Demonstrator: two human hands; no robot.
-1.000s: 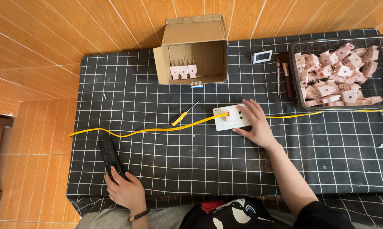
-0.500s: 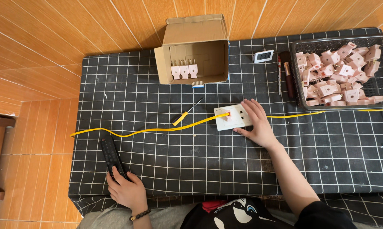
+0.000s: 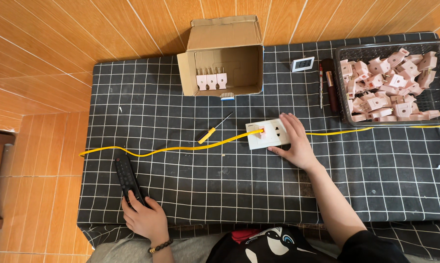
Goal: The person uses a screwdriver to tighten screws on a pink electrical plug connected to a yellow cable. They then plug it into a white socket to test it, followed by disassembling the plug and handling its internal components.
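Two bare hands are on the table, each busy with its own thing. The left hand (image 3: 143, 217) sits at the near edge, fingers curled over the bottom end of a long black remote control (image 3: 128, 179), so its grip is closed on the remote. The right hand (image 3: 295, 141) lies flat with fingers spread and relaxed, resting on the right side of a white rectangular socket plate (image 3: 267, 135) near the middle of the table; it presses down on it rather than clamping it. A pink plug (image 3: 262, 130) sits in the plate's left outlet, and a thin yellow cable (image 3: 176, 148) snakes from there to the left edge, with another stretch running off to the right.

Hard to say exactly how many fingers wrap under the remote, since the hand covers its lower end. The wire basket (image 3: 437, 97) full of pink plugs is cut off at the right edge. The small white display (image 3: 303, 64) is too small to make out.

Surface is a black cloth with a white grid (image 3: 191, 195) over the table, on an orange wood plank floor (image 3: 59, 58). An open cardboard box (image 3: 223, 56) on its side holds three pink plugs, and a yellow-handled screwdriver (image 3: 213, 129) lies just left of the plate.
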